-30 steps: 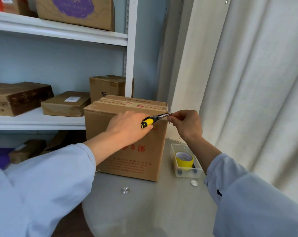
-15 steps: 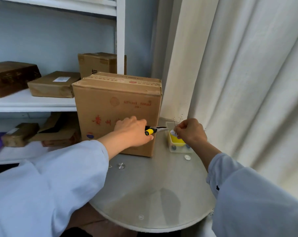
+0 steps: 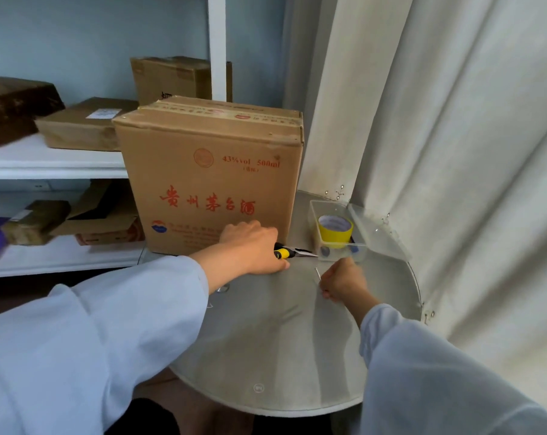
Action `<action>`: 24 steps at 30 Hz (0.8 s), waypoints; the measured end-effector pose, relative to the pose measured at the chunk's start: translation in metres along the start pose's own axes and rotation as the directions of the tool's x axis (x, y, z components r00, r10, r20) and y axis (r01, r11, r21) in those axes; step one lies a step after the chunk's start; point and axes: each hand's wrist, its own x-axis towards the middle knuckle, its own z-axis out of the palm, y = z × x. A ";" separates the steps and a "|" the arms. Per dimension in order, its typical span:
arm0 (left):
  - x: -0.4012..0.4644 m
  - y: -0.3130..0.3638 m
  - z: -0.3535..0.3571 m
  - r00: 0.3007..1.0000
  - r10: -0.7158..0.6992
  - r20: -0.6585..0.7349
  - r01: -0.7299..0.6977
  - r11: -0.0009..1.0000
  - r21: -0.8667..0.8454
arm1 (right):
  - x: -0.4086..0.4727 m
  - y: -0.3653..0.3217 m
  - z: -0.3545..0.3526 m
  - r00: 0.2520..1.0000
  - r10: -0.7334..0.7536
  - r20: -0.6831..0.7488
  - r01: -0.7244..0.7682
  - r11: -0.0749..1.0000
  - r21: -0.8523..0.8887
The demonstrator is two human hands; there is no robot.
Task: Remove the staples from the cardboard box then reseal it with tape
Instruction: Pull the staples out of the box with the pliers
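Your left hand [image 3: 252, 248] is curled around the yellow-and-black handles of the pliers [image 3: 292, 253], low over the round glass table [image 3: 266, 356] at the foot of the cardboard box [image 3: 209, 171], with the steel nose pointing right toward the clear plastic tray [image 3: 339, 233]. Your right hand [image 3: 342, 282] sits just right of the pliers, fingers closed, pinching a thin metal staple [image 3: 317, 273] that sticks up from the fingertips. The box stands upright at the table's far-left edge, against the white shelving [image 3: 52, 166], its top flaps closed and its red-printed face toward you. The tray rests at the far-right edge near the curtain [image 3: 454, 152], holding a roll of yellow tape [image 3: 335, 231]; its clear lid [image 3: 377, 235] leans off the right side. Other cardboard parcels [image 3: 84, 125] lie on the shelves.
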 end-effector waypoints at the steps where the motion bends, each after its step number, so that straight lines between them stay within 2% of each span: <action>1: 0.001 0.000 0.000 1.000 0.004 -0.001 -0.004 1.000 0.001 | 0.001 0.000 0.000 1.000 0.015 -0.021 -0.014 1.000 0.013; 5: 0.002 -0.001 -0.006 1.000 0.006 -0.026 -0.007 1.000 -0.001 | -0.002 -0.006 -0.009 0.997 0.049 -0.063 -0.046 0.998 0.045; 14: -0.004 -0.013 -0.010 0.998 -0.004 -0.062 0.004 1.000 -0.005 | -0.020 -0.026 -0.039 0.992 -0.062 -0.111 0.064 0.998 0.013; 20: -0.015 -0.026 -0.031 0.970 -0.018 -0.244 0.015 1.000 -0.014 | -0.047 -0.078 -0.065 0.952 -0.198 -0.235 0.228 0.968 0.107; 22: -0.019 -0.033 -0.037 0.938 -0.010 -0.347 0.003 1.000 -0.020 | -0.057 -0.094 -0.070 0.909 -0.249 -0.335 0.306 0.943 0.130; 24: -0.025 -0.040 -0.043 0.886 -0.007 -0.464 -0.021 0.998 -0.056 | -0.070 -0.107 -0.074 0.850 -0.316 -0.421 0.368 0.929 0.046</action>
